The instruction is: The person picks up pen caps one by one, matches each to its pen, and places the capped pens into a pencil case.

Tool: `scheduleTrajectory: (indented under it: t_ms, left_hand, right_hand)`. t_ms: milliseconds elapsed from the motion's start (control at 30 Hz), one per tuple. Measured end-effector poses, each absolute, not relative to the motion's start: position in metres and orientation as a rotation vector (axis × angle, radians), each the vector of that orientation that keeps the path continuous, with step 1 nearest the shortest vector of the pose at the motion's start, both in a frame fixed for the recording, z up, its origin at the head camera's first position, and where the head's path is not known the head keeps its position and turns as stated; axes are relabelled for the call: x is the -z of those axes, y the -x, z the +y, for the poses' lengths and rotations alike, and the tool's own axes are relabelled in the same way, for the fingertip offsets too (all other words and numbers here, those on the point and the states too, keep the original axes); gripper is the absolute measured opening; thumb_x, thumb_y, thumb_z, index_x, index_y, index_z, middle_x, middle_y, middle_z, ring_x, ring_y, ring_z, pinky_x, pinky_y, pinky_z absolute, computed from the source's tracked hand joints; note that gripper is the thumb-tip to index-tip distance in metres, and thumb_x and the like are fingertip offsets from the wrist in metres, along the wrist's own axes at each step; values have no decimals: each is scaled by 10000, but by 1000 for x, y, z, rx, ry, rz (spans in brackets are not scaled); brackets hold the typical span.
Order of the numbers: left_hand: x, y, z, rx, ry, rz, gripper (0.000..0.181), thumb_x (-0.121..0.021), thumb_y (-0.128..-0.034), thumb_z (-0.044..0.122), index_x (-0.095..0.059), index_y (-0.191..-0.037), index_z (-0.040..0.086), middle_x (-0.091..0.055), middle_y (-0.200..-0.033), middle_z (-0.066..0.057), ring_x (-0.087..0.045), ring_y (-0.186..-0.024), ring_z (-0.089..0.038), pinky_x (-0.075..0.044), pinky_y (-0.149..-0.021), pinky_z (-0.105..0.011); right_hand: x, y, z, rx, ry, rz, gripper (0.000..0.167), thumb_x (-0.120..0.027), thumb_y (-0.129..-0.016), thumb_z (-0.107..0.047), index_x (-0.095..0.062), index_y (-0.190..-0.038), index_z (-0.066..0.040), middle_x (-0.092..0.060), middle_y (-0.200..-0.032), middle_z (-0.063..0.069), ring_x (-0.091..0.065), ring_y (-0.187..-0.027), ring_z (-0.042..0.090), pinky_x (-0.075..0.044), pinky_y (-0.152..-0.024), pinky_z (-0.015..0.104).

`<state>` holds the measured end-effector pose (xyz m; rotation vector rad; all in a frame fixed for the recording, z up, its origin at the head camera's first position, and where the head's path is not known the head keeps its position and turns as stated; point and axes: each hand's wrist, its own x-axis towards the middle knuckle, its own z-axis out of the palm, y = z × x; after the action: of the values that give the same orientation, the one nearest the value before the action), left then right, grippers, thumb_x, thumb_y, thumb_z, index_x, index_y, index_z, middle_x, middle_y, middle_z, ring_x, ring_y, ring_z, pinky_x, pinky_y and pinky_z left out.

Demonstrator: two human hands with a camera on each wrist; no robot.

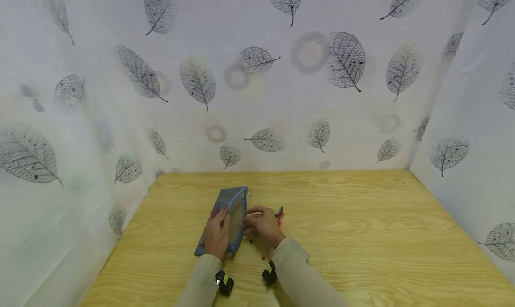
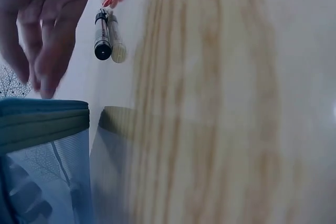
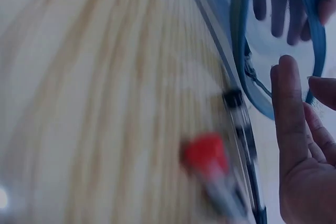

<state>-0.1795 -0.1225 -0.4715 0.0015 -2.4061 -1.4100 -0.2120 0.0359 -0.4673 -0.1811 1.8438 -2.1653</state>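
A blue zip pouch with a see-through side stands tilted on the table, its zipped edge spread apart. My left hand grips the pouch from the left; some of its fingers show through the clear side in the right wrist view. At the pouch mouth is my right hand, its fingers extended and nothing seen between them. Beside the right hand lie a black-capped pen and a red-capped pen, the latter blurred. The pouch's contents are hard to make out.
The pens, one with a dark end, lie on the wood-grain table close to the right hand and partly hidden by it. A leaf-patterned curtain encloses the table's back and sides.
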Motion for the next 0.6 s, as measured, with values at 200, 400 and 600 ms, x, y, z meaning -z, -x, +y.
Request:
scheduleTrajectory:
  t_ms: [200,400,600]
  left_hand:
    - [470,178,-122,1435,-4,-2400,353,-500,-995,75,-535,-1293,-111,-528,-1345,-232,-477,-1265,-391,-374,-1056,-512]
    - [472,179,-122,1451,-2,-2384,354,-502,-995,76,-534,-1295,-108,-527,-1346,-230,-475,-1268,-389,-375,-1055,-512]
    - [473,179,-121,1455,1,-2369,351,-505,-990,68,-538,-1291,-109,-534,-1338,-231,-482,-1261,-387,-383,-1049,-511]
  right_hand:
    - [465,209,62,2174,113,1964,363,-565,-933,-6,-489,-1242,167,-631,-1033,347,-691,-698,245,-595,-646,403]
    - [471,208,86,2197,-147,2081,308,-610,-892,-16,-558,-1156,133,-678,-856,226,-600,-514,141,-560,-484,316]
    - [476,205,100,2196,-300,2139,238,-629,-879,-2,-598,-1084,114,-685,-772,153,-573,-461,130,-537,-437,295]
